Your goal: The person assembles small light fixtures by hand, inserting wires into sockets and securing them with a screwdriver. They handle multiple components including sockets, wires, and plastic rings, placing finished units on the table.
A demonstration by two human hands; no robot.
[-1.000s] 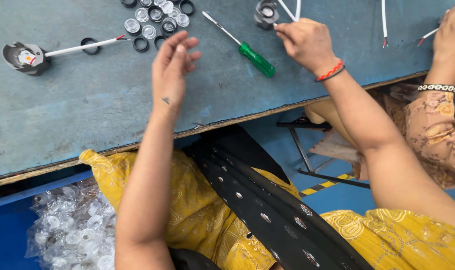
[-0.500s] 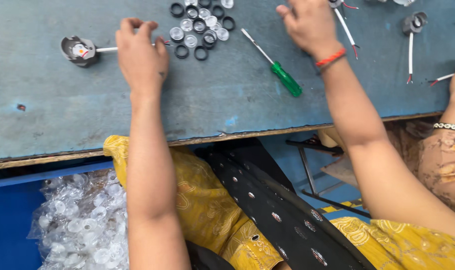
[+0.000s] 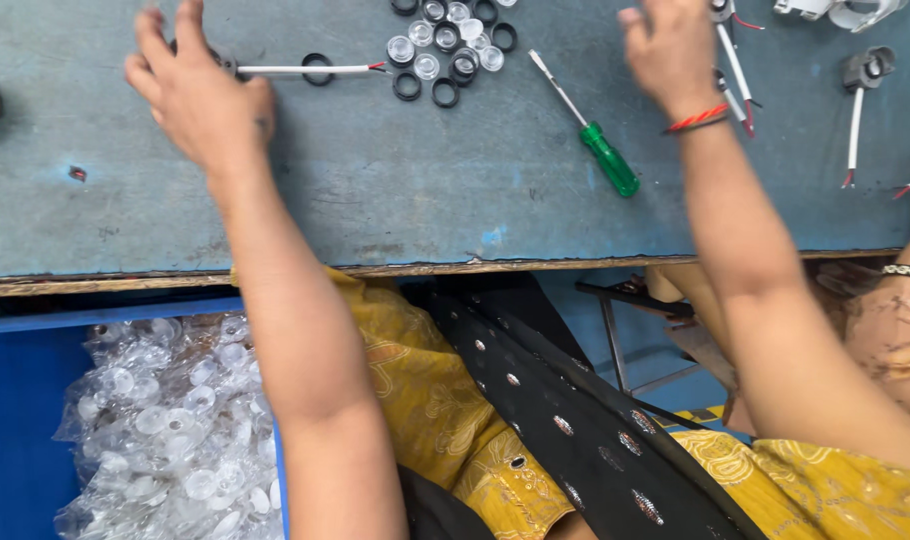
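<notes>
Since a second ago the left hand point(image 3: 197, 95) has gone from hovering flat and empty over the bare tabletop point(image 3: 375, 200) to reaching far left, and it now covers the head of the wired socket point(image 3: 305, 70) that lay there; the right hand point(image 3: 672, 50) has moved up from the screwdriver's end toward the wired parts at the table's far edge. As a judgement, this looks like a pick-up: the left hand going for the next socket while the right deals with another one. The left hand is loosely curled, fingers spread and bent over the socket's head, which is hidden beneath it, so whether it has closed on it cannot be told; the white wire with its red tip sticks out to the right of the hand, passing through a black ring point(image 3: 318, 69). The right hand is half closed, fingers pointing away, with another wired socket point(image 3: 727, 50) just beside it; contact cannot be told. Between the hands lie a cluster of clear lenses and black rings point(image 3: 450, 45) and a green-handled screwdriver point(image 3: 587, 140), untouched. Below the tabletop, a bag of clear lenses point(image 3: 170, 420) sits in a blue bin.
</notes>
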